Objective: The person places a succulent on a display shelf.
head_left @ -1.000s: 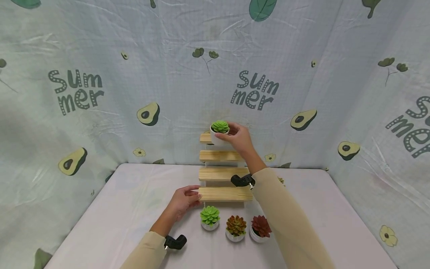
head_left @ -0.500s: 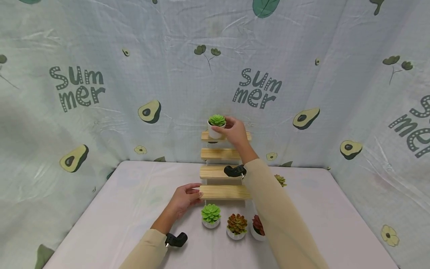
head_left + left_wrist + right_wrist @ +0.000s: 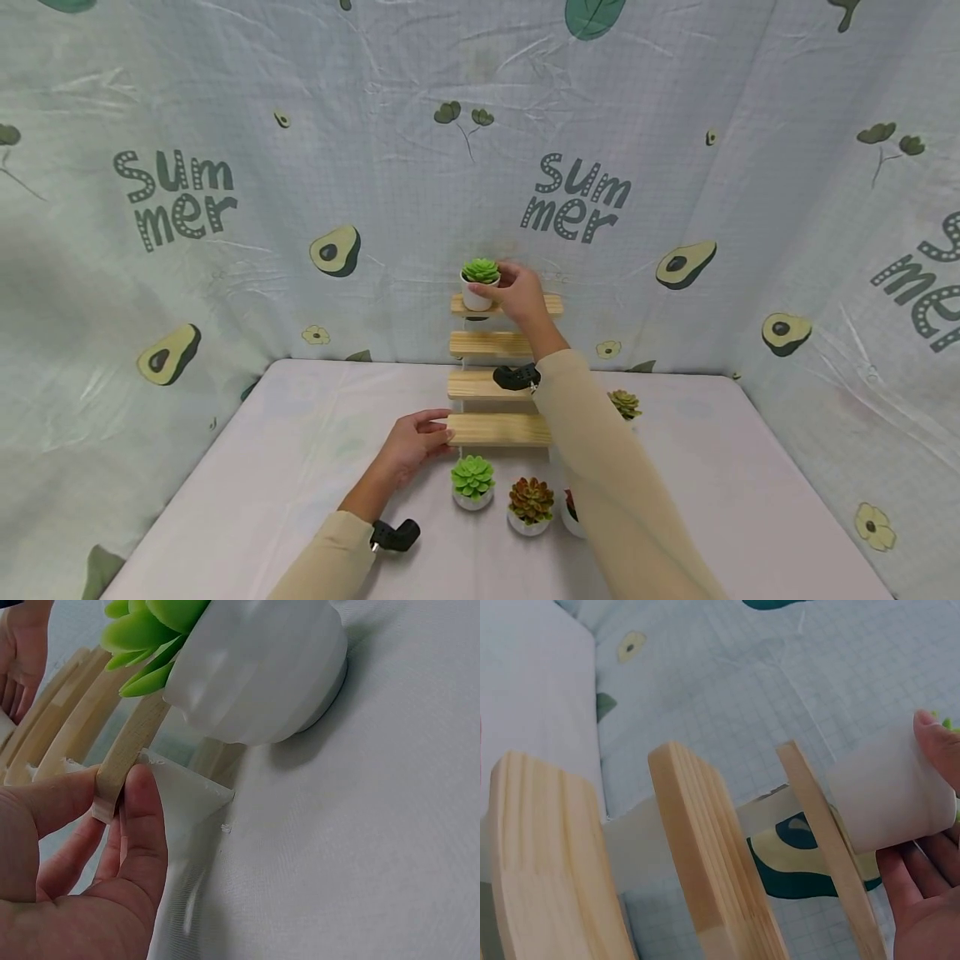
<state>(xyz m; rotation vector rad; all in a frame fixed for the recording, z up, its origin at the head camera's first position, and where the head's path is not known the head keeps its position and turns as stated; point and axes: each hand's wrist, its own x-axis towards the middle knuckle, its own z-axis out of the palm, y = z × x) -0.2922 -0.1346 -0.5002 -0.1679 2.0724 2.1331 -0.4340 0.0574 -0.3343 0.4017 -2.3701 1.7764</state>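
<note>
Right hand: fingers curled around the white pot of a small green succulent. The pot stands on the left end of the top shelf of the wooden tiered stand. In the right wrist view the fingertips lie against the pot wall, and the pot base meets the edge of the top board.

Left hand: thumb and forefinger pinch the left end of the bottom shelf. In the left wrist view the fingers clamp the board end, with the white side panel just beside them.

Just below the left-hand fingers, on the table, stands a second green succulent. To its right, in a row: a brown-red succulent and a dark red succulent, the latter largely hidden by the right sleeve. An olive succulent stands on the table right of the stand, well apart from both hands
</note>
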